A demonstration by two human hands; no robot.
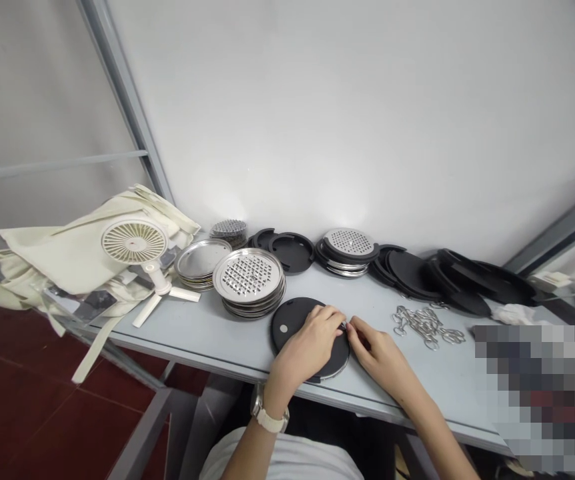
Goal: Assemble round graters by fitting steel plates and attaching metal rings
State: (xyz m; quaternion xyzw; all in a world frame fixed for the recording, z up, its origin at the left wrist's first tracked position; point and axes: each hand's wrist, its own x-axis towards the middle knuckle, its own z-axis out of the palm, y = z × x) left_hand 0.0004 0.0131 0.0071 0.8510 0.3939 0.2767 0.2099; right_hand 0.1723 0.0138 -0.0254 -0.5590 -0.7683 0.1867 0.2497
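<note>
A round black disc (292, 319) with a small pale dot and a shiny metal edge lies near the table's front edge. Across its top rests my left hand (312, 341), its fingers bent and closed at the disc's right side. My right hand (373, 345) pinches at that same side, thumb and forefinger almost meeting the left fingertips. A tiny shiny bit shows between the two hands, too small and covered to name. To the right lies a pile of bent wire hooks (425, 325).
Round metal grater plates (247, 275) are stacked left of the disc, beside plain metal discs (202, 259). Behind stand black round covers (291, 252), a perforated-plate stack (350, 243) and more black covers (412, 272). A white fan (135, 241) and a cream bag (67, 257) occupy the left end.
</note>
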